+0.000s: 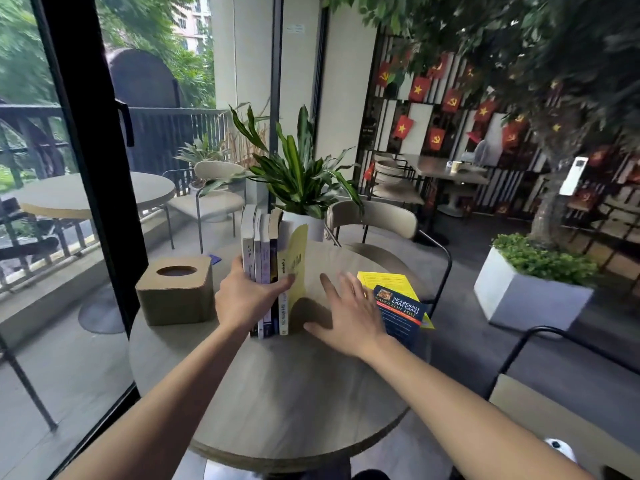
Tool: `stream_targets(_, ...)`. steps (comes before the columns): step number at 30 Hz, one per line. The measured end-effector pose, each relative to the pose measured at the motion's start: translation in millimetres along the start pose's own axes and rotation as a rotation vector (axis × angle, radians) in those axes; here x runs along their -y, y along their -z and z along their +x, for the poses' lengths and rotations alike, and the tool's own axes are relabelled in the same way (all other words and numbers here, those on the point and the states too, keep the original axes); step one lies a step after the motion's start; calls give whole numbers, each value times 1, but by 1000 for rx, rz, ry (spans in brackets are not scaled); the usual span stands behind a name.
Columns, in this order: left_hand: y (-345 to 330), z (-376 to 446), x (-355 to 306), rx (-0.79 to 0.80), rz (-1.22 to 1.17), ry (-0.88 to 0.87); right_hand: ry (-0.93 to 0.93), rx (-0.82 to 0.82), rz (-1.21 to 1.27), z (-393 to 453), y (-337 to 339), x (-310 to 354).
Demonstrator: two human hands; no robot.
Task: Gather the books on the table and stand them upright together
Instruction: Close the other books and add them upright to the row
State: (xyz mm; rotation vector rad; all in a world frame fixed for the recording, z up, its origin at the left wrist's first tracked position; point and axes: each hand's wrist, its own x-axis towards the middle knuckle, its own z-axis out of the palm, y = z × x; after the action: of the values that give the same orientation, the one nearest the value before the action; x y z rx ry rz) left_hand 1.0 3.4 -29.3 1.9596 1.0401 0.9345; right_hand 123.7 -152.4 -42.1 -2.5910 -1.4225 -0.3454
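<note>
Several books stand upright in a row on the round wooden table, spines toward me. My left hand wraps around the near end of the row, thumb on its left side and fingers across the spines. The rightmost book, with a yellow cover, has its cover swung partly open to the right. My right hand hovers with fingers spread just right of the row, holding nothing. A dark blue book lies flat on a yellow book at the table's right edge, under my right fingers' far side.
A brown cardboard tissue box sits left of the row. A potted plant in a white pot stands behind the books. A chair is across the table and another chair frame at right. A glass door runs along the left.
</note>
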Motion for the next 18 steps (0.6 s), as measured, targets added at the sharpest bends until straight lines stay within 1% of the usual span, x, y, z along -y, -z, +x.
stream_targets(5,1,-1,0,-1,3,-4,-149,-11,-70,-9,2,-26)
stream_targets(8,1,0,0,12,-5,9,-338,-14,-73,-12,3,-40)
stream_targets(9,1,0,0,13,-7,11,-416,6,-68,-13,4,-45)
stream_targets(11,1,1,0,10,0,10,-570,100,-52,-13,6,-56)
stream_targets(13,0,1,0,8,11,5,-696,181,-6,-11,7,-66)
stream_targets(16,-1,1,3,0,14,0,-834,219,155,-9,9,-74)
stream_targets(18,-3,2,4,3,9,-6,-892,238,255,-9,10,-75)
